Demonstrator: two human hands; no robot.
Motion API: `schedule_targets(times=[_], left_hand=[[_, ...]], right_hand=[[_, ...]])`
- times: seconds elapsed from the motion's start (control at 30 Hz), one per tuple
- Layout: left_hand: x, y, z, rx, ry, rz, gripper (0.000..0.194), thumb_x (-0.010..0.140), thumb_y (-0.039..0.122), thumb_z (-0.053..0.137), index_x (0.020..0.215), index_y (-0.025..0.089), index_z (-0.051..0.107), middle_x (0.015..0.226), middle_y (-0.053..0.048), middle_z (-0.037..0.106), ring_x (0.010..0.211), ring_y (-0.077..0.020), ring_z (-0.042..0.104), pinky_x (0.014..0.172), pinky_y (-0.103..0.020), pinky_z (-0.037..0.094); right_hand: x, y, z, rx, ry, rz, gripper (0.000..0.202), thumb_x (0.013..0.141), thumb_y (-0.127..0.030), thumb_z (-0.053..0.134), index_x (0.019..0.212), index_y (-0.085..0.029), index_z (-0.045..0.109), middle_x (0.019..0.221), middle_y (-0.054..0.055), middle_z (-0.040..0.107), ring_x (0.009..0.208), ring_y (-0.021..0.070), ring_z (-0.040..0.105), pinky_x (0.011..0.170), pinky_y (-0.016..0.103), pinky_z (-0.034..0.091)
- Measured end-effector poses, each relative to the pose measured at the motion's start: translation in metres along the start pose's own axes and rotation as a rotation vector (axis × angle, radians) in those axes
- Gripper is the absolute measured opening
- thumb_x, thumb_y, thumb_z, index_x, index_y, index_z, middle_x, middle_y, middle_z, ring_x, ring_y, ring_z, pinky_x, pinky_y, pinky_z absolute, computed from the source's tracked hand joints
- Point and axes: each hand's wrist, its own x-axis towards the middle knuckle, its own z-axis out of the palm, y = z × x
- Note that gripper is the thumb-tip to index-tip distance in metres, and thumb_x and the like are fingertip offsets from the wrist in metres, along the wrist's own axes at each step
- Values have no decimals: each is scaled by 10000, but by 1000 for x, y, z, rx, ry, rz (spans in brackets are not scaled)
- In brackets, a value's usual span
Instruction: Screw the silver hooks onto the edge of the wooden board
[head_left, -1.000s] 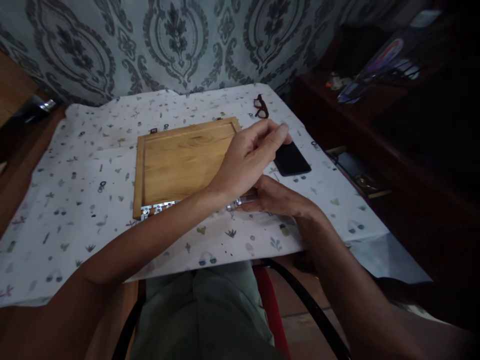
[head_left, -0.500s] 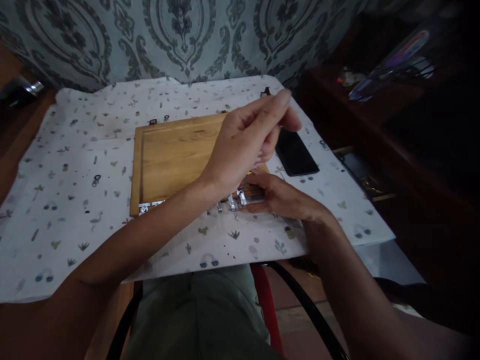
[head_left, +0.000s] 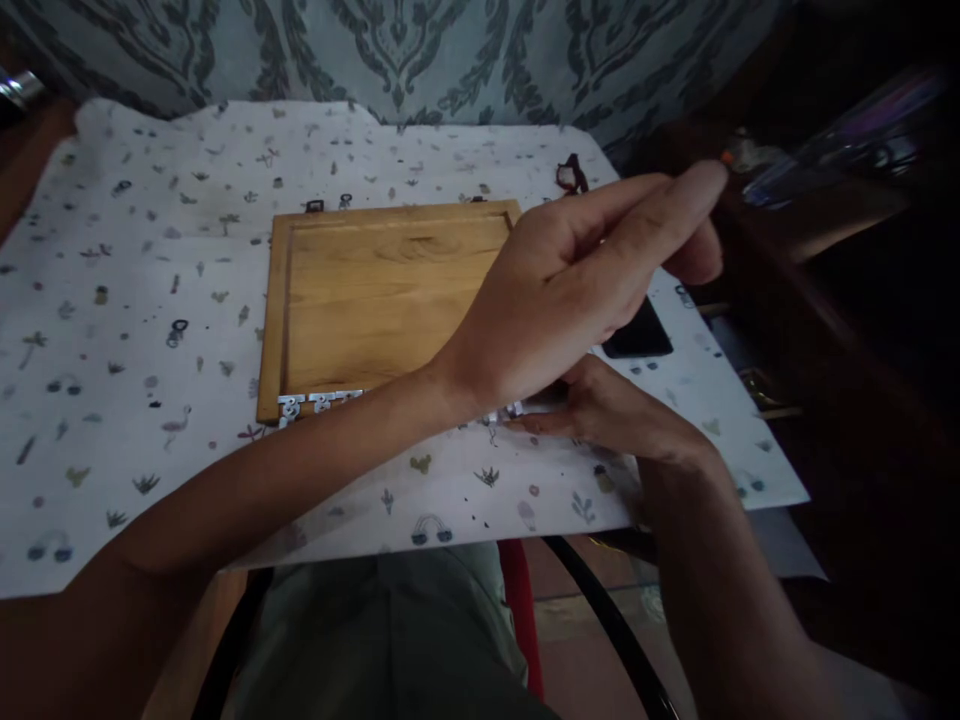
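A wooden panel with a raised frame (head_left: 375, 300) lies on the patterned cloth. Along its near edge runs a row of silver metal clips (head_left: 322, 402), partly covered by my left forearm. My left hand (head_left: 577, 280) is raised over the panel's right side, its fingers curled together; what they hold, if anything, is hidden. Lower down, my right hand (head_left: 611, 410) rests at the panel's near right corner, fingers around the last silver clips (head_left: 506, 412). The fingertips of that hand are partly hidden behind my left hand.
A black phone (head_left: 641, 332) lies right of the panel, partly behind my left hand. Farther back is a small dark-red object (head_left: 571, 175). White patterned cloth (head_left: 187, 330) covers the table, and a patterned curtain (head_left: 405, 60) hangs behind. Clear plastic packaging (head_left: 832, 140) is at the right.
My left hand has moved right and away from the panel's near edge, still curled. My right hand stays at the near right corner. The whole view has shifted slightly.
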Motion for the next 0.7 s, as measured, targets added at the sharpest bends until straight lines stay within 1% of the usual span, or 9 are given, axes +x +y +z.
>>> schedule_targets(times=[0.07,0.13,0.2,0.27,0.33,0.43,0.57,0.7], left_hand=[[0,-3,-2,4,-7,23,508,1088,460,491,672,178,563,461,85,333,422,-49,282,442,-222,288],[0,-5,-4,9,9,25,523,1073,513,504,670,187,570,453,79,317,429,-62,307,446,-238,282],[0,-6,-4,5,7,44,536,1045,565,544,658,196,581,443,75,303,429,-73,316,448,-252,287],[1,-7,-4,-12,3,65,526,1006,592,609,653,203,591,442,75,308,431,-78,313,452,-262,296],[2,-8,-3,-52,-2,96,506,967,602,670,664,200,609,450,78,321,433,-76,304,447,-266,289],[3,-12,-2,-98,-21,122,496,939,600,711,678,187,624,469,80,350,438,-66,300,445,-259,277],[6,-17,0,-39,-29,80,513,949,624,681,686,188,612,481,75,382,436,-60,324,447,-245,284],[7,-18,2,5,-11,28,530,962,632,652,668,196,591,470,69,368,425,-63,347,439,-245,280]], right_hand=[[0,0,0,-37,14,-23,410,786,-443,849,1111,-210,762,1090,83,788,1115,325,727,1029,539,595],[1,2,-1,-77,17,-51,382,800,-460,838,1072,-203,763,1028,82,787,1149,333,712,1048,544,580],[1,5,-2,-105,15,-89,378,809,-458,832,1075,-199,762,1023,82,781,1168,332,701,1049,535,573],[1,8,-3,-137,19,-112,391,814,-446,828,1110,-200,757,1060,85,774,1184,330,691,1048,529,567],[1,9,-4,-170,19,-113,406,816,-442,827,1133,-200,751,1086,92,770,1196,334,682,1045,532,561],[0,9,-5,-201,5,-85,374,829,-431,819,1103,-187,746,1069,106,770,1207,339,672,1040,536,557],[-1,7,-5,-203,11,-88,317,841,-417,808,1051,-190,739,1025,98,772,1190,331,675,1046,535,549],[-1,7,-5,-193,-3,-119,300,859,-424,790,1052,-200,741,1016,88,778,1167,324,685,1046,531,547]])
